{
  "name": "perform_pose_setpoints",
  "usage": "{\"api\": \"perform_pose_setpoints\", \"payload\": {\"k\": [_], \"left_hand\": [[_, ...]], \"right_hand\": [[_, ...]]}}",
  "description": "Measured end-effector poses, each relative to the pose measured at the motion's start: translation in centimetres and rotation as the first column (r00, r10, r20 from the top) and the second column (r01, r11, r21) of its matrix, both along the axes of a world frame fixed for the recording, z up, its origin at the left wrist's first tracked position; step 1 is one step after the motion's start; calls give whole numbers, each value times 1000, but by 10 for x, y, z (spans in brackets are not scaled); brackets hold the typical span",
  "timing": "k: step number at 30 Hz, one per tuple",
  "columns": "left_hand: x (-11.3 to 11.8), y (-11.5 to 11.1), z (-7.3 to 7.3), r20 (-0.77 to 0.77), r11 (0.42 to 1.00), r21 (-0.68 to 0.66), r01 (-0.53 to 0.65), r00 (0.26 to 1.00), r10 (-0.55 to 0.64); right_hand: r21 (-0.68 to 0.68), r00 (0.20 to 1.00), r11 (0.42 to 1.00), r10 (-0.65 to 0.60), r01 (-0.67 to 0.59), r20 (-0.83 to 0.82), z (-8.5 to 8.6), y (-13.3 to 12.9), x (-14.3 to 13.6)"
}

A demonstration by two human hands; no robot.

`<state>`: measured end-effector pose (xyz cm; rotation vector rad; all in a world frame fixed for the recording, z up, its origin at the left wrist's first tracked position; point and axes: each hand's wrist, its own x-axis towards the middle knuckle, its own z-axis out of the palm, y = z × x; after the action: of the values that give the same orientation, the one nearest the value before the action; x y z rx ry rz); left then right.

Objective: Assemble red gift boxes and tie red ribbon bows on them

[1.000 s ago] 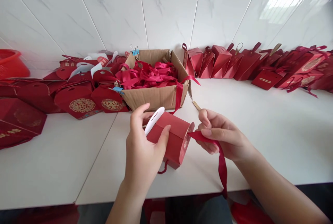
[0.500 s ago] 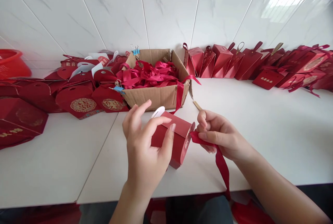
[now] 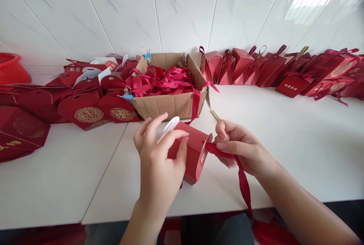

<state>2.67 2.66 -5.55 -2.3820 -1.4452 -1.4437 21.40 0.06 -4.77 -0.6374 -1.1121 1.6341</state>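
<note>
A small red gift box (image 3: 193,135) lies tilted on the table, with a white-backed slotted flap (image 3: 171,124) standing up at its far left. My left hand (image 3: 160,154) is over the box's left side and hides part of it. Its thumb and index fingertip are close together with nothing visible between them, and the other fingers are extended. Between the thumb and fingers of my right hand (image 3: 239,146) is a dark red ribbon (image 3: 243,184). One end of it reaches the box's right flap; the rest hangs down over the table's front edge.
Behind the box stands a cardboard carton (image 3: 167,108) full of red ribbons (image 3: 167,80). Folded red gift boxes (image 3: 88,114) line the left, beside an orange-red basket (image 3: 14,70). More red boxes (image 3: 241,66) stand along the wall at right. A small tan strip (image 3: 215,115) lies behind my right hand.
More ribbon shows between my right hand and the box's right flap. My left thumb and index fingertip have come closer together, and more of the white flap is visible.
</note>
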Motion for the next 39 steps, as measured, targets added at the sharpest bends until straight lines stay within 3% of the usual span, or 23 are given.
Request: {"api": "perform_pose_setpoints", "payload": {"k": [5, 9, 19, 30, 35, 39], "left_hand": [[-2, -1, 3, -70, 998, 32, 46, 997, -43], [0, -6, 7, -19, 997, 47, 58, 998, -57], [2, -18, 15, -15, 996, -59, 70, 997, -71], [7, -17, 13, 164, 977, -155, 146, 979, -120], [2, -12, 10, 211, 993, -65, 100, 974, -84], [-6, -5, 11, 282, 999, 4, 36, 959, -36]], "right_hand": [[11, 996, 1000, -24, 23, 85, 0, -1, -2], [19, 987, 999, -51, 48, 154, 1, -2, -4], [52, 977, 996, -80, 71, 197, -1, -5, -9], [84, 976, 994, -80, 64, 203, -3, -5, -13], [112, 979, 992, -77, 56, 191, -1, -2, -6], [56, 985, 996, 57, -67, 164, 1, 4, 7]]}}
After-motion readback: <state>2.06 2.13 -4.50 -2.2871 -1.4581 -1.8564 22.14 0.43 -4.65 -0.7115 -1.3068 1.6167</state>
